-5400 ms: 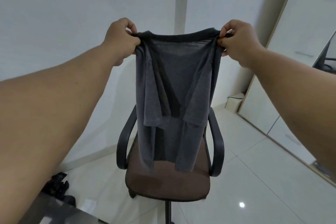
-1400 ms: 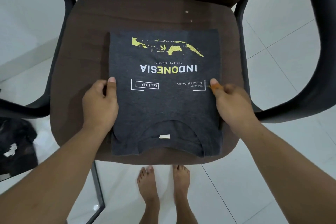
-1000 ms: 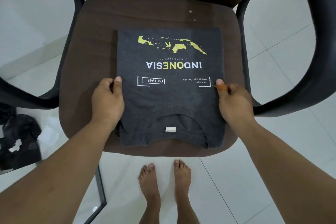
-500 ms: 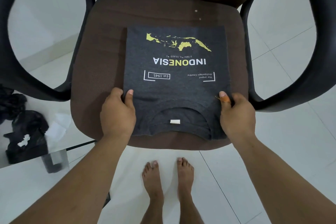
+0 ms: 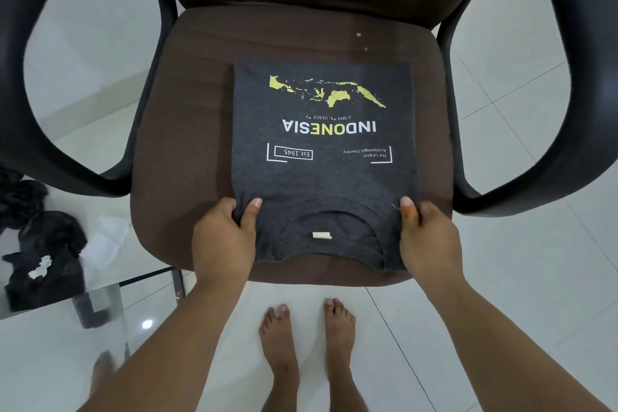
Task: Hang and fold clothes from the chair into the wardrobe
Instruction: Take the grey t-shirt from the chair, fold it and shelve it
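Dim, even indoor light; wide-angle bending at edges, lamp glare [image 5: 147,323] on glossy floor [image 5: 501,294]

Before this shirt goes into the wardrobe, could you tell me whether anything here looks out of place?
The folded shirt lies square on the chair seat. Odd bits: dark items heaped on the floor at left, and pale specks on the seat.

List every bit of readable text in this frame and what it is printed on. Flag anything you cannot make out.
All print is on the folded grey T-shirt on the chair seat, upside down to the camera:
"INDONESIA", large, with "ONE" in yellow
"Est.1945", in a white box
"The Largest Archipelagic Country", small
"0.7893 °S, 113.9213 °E", tiny, digits uncertain
The neck label: no text readable.
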